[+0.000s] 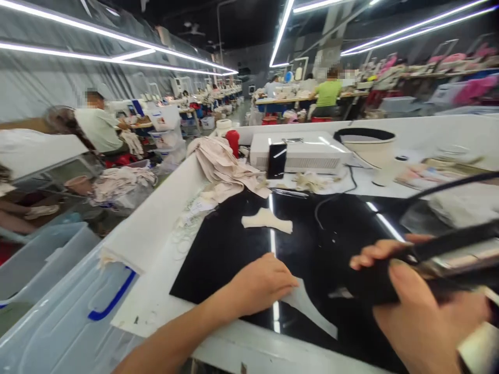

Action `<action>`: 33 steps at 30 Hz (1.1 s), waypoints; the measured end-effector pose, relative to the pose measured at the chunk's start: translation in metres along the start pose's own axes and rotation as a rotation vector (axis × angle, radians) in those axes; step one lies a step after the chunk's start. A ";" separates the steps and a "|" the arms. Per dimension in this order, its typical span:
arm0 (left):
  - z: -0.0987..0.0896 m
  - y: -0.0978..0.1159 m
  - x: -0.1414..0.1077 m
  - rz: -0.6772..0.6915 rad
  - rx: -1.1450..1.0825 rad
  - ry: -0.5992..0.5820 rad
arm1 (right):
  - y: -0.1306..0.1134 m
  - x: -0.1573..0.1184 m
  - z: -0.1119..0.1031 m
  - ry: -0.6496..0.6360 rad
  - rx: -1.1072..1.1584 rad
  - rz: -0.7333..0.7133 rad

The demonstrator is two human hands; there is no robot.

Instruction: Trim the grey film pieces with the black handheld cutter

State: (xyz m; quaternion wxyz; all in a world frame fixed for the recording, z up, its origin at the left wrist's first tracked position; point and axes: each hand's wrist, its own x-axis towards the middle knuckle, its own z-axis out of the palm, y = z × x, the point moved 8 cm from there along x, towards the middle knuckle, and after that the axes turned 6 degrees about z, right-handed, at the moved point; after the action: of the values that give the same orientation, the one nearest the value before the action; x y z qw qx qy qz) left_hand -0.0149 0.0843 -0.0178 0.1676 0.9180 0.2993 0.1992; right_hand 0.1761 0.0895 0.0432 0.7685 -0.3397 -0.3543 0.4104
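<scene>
My left hand (265, 283) is over the black glossy board (226, 254), its fingers pinched on the end of a thin, whitish curved piece (312, 307). That piece lies slanting across the board toward the front edge. A cream fabric piece (267, 220) with a wide, winged outline lies flat on the board just beyond. At the right, my right hand (417, 306) is wrapped round a black corded tool (374, 280). Motion smears the tool, so its exact kind does not show. A small pale scrap (340, 293) lies beside the tool's front end.
Behind the board stand a white box-shaped machine (300, 156), a black phone (276, 161) and a cream round container (366, 145). Beige fabric (222, 161) is heaped at the back left. Left of the table is a clear plastic bin (74, 311). Co-workers sit farther off.
</scene>
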 end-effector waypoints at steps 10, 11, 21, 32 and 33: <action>-0.004 -0.004 -0.005 0.010 -0.136 -0.009 | 0.003 -0.024 0.034 -0.155 -0.107 -0.011; -0.004 -0.004 -0.005 0.006 -0.135 -0.013 | 0.005 -0.027 0.036 -0.169 -0.102 -0.001; -0.006 -0.002 -0.003 -0.020 -0.152 -0.069 | 0.013 -0.039 0.050 -0.242 -0.042 0.016; -0.006 -0.002 -0.001 -0.044 -0.170 -0.084 | 0.012 -0.043 0.050 -0.246 -0.080 -0.013; -0.007 -0.003 -0.002 -0.040 -0.163 -0.077 | 0.011 -0.042 0.050 -0.244 -0.090 -0.016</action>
State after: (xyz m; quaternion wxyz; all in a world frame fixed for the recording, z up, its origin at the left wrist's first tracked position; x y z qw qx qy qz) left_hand -0.0208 0.0866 -0.0132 0.2568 0.9022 0.2936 0.1841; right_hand 0.1135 0.0694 0.0486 0.7070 -0.3186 -0.4658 0.4263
